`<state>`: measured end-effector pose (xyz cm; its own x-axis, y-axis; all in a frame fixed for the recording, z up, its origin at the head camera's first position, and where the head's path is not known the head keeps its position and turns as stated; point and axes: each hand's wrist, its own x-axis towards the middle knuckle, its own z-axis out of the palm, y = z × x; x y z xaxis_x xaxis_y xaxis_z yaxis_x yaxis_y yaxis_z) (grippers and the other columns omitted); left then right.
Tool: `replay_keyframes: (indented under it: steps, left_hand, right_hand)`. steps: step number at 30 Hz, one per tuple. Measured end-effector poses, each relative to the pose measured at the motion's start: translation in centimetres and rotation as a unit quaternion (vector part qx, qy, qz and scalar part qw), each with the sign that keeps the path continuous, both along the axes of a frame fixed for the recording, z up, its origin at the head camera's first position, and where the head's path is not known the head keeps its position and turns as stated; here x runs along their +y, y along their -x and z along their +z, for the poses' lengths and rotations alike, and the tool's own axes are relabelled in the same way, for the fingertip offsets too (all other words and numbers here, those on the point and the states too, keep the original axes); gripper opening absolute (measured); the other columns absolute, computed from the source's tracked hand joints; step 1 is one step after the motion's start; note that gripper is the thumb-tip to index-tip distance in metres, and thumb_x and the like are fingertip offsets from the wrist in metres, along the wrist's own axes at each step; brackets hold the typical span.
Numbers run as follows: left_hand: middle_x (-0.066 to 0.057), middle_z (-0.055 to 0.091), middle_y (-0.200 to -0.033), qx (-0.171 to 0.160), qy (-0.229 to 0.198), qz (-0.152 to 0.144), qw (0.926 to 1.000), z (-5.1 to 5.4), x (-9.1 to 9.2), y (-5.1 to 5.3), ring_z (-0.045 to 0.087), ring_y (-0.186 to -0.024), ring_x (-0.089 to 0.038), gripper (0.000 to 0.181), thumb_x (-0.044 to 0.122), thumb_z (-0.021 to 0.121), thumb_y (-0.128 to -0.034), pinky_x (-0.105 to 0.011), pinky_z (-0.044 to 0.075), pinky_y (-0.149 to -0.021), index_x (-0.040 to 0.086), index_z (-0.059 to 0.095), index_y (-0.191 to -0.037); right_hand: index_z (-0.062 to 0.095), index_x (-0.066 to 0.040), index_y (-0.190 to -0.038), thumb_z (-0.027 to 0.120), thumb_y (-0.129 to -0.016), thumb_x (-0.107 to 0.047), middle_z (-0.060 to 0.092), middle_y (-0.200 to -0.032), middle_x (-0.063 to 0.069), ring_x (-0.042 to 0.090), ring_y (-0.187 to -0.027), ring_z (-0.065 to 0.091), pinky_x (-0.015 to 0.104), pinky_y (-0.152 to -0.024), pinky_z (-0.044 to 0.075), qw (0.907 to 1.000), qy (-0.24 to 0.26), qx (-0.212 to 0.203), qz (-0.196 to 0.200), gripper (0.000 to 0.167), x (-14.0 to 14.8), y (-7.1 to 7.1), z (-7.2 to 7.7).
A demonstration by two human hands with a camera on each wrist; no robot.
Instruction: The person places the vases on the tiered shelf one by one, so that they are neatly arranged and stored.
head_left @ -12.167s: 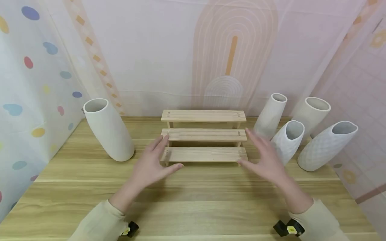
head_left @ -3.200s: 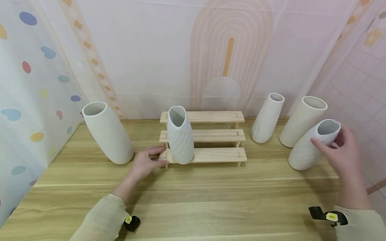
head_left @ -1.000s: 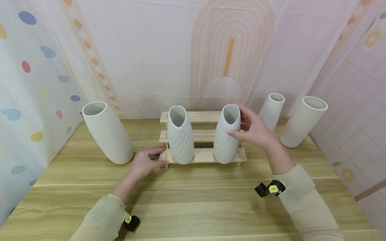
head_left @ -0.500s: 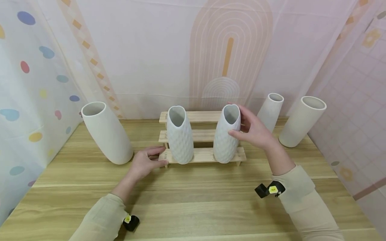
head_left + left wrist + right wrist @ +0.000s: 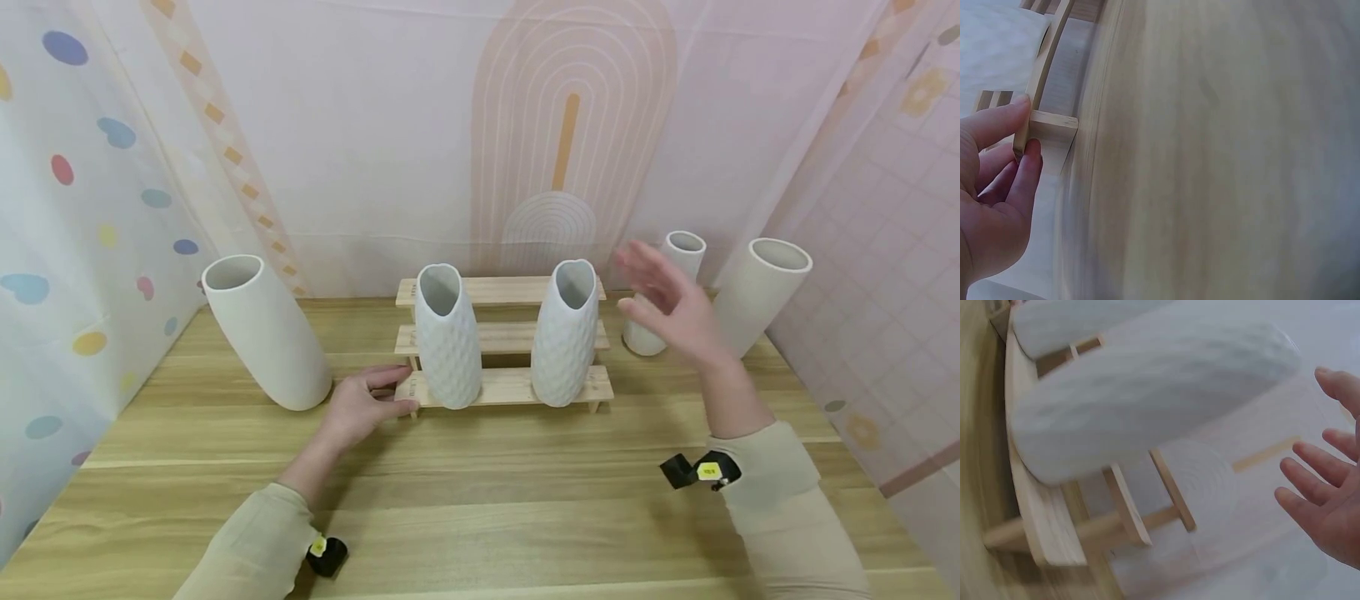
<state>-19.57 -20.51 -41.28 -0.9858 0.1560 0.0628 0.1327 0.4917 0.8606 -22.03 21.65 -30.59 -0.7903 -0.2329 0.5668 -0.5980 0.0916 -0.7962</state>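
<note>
A three-tier wooden stand [image 5: 510, 386] occupies the middle of the table. Two white vases with dimpled walls and notched mouths stand upright on its lowest tier, the left vase [image 5: 448, 350] and the right vase [image 5: 564, 354]. My left hand [image 5: 363, 406] pinches the left end of that tier between thumb and fingers, as the left wrist view confirms at the board's end [image 5: 1022, 134]. My right hand [image 5: 671, 312] is in the air right of the right vase, apart from it, fingers spread and holding nothing. In the right wrist view a gap separates the hand [image 5: 1329, 481] from the vase [image 5: 1147, 394].
A tall smooth white vase [image 5: 266, 333] stands on the table [image 5: 480, 517] left of the stand. At the right rear are a slim white vase [image 5: 684, 258], partly behind my right hand, and a wider ribbed vase [image 5: 765, 292]. Patterned curtains [image 5: 360, 150] hang behind and at both sides.
Both dimpled vases have come from the right side onto the lowest tier. Within the last half second my right hand has let go of the right one and moved right. The left hand stays put.
</note>
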Motion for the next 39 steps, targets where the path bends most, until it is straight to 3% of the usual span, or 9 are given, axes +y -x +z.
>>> replay_keyframes:
  steps: [3, 6, 9, 12, 15, 18, 25, 35, 39]
  left_hand:
    - [-0.02, 0.054, -0.139, 0.001, 0.0, 0.001, 1.0, 0.0, 0.0, 0.0, 0.062, -0.113, -0.033, 0.057, 0.015, 0.085, -0.0794, -0.032, 0.055, -0.089, -0.002, 0.063, -0.13]
    - [-0.021, 0.054, -0.139, 0.0, -0.002, 0.001, 1.0, 0.1, -0.1, 0.0, 0.062, -0.114, -0.033, 0.057, 0.015, 0.085, -0.0795, -0.031, 0.055, -0.089, -0.002, 0.063, -0.13]
    - [-0.021, 0.054, -0.139, -0.002, -0.004, 0.001, 1.0, 0.1, -0.1, 0.0, 0.062, -0.114, -0.033, 0.057, 0.015, 0.085, -0.0793, -0.03, 0.055, -0.088, -0.002, 0.063, -0.13]
    - [-0.02, 0.054, -0.139, -0.004, -0.003, 0.001, 1.0, 0.0, -0.1, 0.0, 0.061, -0.114, -0.033, 0.058, 0.015, 0.085, -0.0792, -0.029, 0.055, -0.088, -0.002, 0.063, -0.13]
    - [-0.02, 0.054, -0.14, -0.007, -0.002, 0.002, 1.0, 0.1, -0.2, 0.0, 0.061, -0.114, -0.033, 0.058, 0.016, 0.086, -0.0793, -0.029, 0.055, -0.088, -0.001, 0.063, -0.13]
    - [-0.02, 0.053, -0.14, -0.008, -0.001, 0.002, 1.0, 0.1, -0.2, 0.0, 0.061, -0.114, -0.033, 0.059, 0.018, 0.086, -0.0795, -0.03, 0.055, -0.088, 0.0, 0.063, -0.13]
    - [-0.019, 0.054, -0.14, -0.008, 0.002, 0.002, 1.0, 0.2, -0.2, 0.0, 0.061, -0.114, -0.033, 0.058, 0.018, 0.086, -0.0793, -0.031, 0.055, -0.088, 0.0, 0.064, -0.13]
    - [-0.02, 0.053, -0.14, -0.005, 0.006, 0.0, 1.0, 0.2, -0.1, 0.0, 0.06, -0.116, -0.033, 0.058, 0.017, 0.085, -0.08, -0.034, 0.055, -0.09, 0.0, 0.063, -0.131]
    - [-0.02, 0.053, -0.14, -0.003, 0.005, 0.0, 1.0, 0.1, -0.1, 0.0, 0.06, -0.116, -0.033, 0.057, 0.017, 0.085, -0.0801, -0.035, 0.055, -0.091, 0.0, 0.063, -0.13]
  right_hand:
    - [0.046, 0.007, -0.142, 0.06, -0.082, 0.023, 0.062, -0.13, -0.002, 0.011, -0.122, 0.055, 0.025, -0.106, 0.041, 0.9984, 0.018, 0.019, -0.05, 0.064, 1.5, 0.2, 0.4]
    - [0.05, 0.0, -0.142, 0.063, -0.083, 0.02, 0.062, -0.127, -0.007, 0.008, -0.12, 0.055, 0.025, -0.105, 0.041, 0.9934, -0.009, 0.024, -0.112, 0.063, 2.9, 0.3, 1.1]
    - [0.049, -0.002, -0.144, 0.068, -0.084, 0.014, 0.061, -0.132, 0.002, 0.007, -0.123, 0.052, 0.028, -0.109, 0.039, 0.9847, -0.053, 0.021, -0.165, 0.064, 4.1, 0.5, 1.8]
    - [0.047, 0.0, -0.145, 0.073, -0.084, 0.006, 0.054, -0.141, 0.015, 0.012, -0.13, 0.047, 0.029, -0.113, 0.033, 0.9762, -0.093, 0.014, -0.195, 0.067, 5.1, 0.7, 2.4]
    - [0.043, -0.002, -0.149, 0.075, -0.086, -0.004, 0.044, -0.149, 0.019, 0.02, -0.138, 0.039, 0.029, -0.117, 0.026, 0.9679, -0.135, -0.007, -0.212, 0.071, 6.1, 1.0, 2.9]
    - [0.037, -0.006, -0.153, 0.076, -0.088, -0.012, 0.036, -0.155, 0.017, 0.027, -0.142, 0.032, 0.033, -0.119, 0.023, 0.9608, -0.172, -0.037, -0.214, 0.076, 6.7, 1.3, 3.3]
    - [0.029, -0.008, -0.156, 0.076, -0.089, -0.016, 0.03, -0.158, 0.018, 0.039, -0.141, 0.03, 0.05, -0.117, 0.025, 0.9581, -0.21, -0.083, -0.177, 0.083, 7.1, 2.6, 3.7]
    - [0.015, -0.012, -0.16, 0.075, -0.09, -0.019, 0.026, -0.159, 0.021, 0.043, -0.137, 0.036, 0.052, -0.111, 0.034, 0.9438, -0.243, -0.162, -0.156, 0.092, 7.4, 4.6, 3.7]
    - [0.021, -0.007, -0.158, 0.074, -0.091, -0.024, 0.032, -0.156, 0.021, 0.04, -0.131, 0.045, 0.04, -0.102, 0.043, 0.9338, -0.266, -0.164, -0.173, 0.087, 7.6, 5.0, 3.6]
